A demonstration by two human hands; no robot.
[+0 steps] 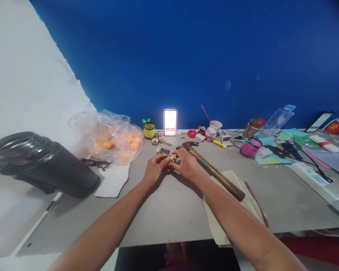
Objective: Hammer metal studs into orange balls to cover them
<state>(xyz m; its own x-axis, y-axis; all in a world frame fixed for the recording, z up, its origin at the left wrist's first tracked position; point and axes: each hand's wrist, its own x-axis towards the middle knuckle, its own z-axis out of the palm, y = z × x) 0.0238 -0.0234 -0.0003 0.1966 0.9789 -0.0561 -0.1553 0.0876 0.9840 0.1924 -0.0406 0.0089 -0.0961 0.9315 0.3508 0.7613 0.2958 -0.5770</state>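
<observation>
Both my hands meet near the middle of the grey table (169, 210). My left hand (155, 167) and my right hand (186, 162) pinch a small shiny gold-coloured ball (172, 158) between their fingertips. A wooden-handled hammer (214, 172) lies just right of my right hand, its head by my knuckles and its handle running toward me over a cloth-covered board (237, 203). Two similar shiny balls (157, 139) sit further back, beside a small dark packet (164, 151).
A clear bag of orange fruit (115, 141) and a black plastic part (42, 162) lie at the left. A yellow cup (149, 130), a white lit box (170, 121), a pink bowl (250, 147), papers, cables and a power strip (316, 178) crowd the back and right.
</observation>
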